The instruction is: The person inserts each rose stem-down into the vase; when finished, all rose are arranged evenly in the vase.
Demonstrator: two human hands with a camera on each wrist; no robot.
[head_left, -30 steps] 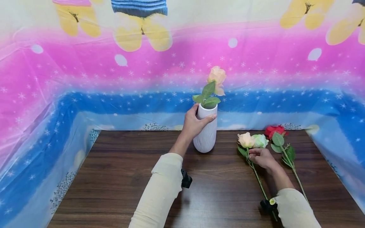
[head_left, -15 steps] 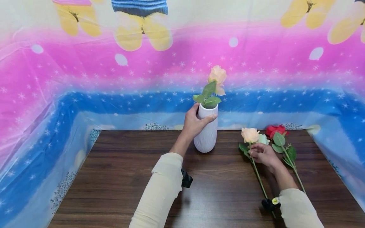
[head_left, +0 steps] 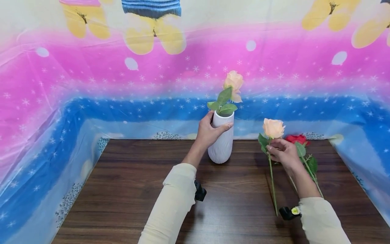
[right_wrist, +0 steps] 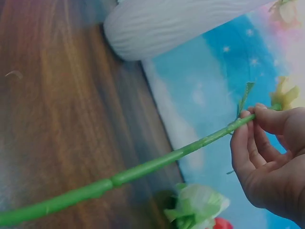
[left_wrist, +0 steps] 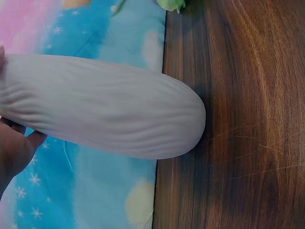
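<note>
My left hand (head_left: 210,134) grips the upper part of a white ribbed vase (head_left: 220,149), thumb across its front near the rim. The vase stands on the table with one peach rose (head_left: 233,83) and its green leaves rising from the mouth. To the right, my right hand (head_left: 284,154) pinches the green stem (right_wrist: 157,164) of a second peach rose (head_left: 273,128) just below its bloom. That rose is held nearly upright, bloom on top. In the right wrist view, a pale green-white rose (right_wrist: 198,205) lies below the hand; the head view mostly hides it behind that hand.
A red rose (head_left: 297,139) with green leaves lies at the back right of the dark wooden table (head_left: 128,196), its stem running toward the front. A printed pink and blue cloth (head_left: 152,112) hangs behind the table and along its sides.
My right hand has lifted the second peach rose off the table, raising its bloom up and slightly right and bringing the stem more upright. My left hand stays on the vase.
</note>
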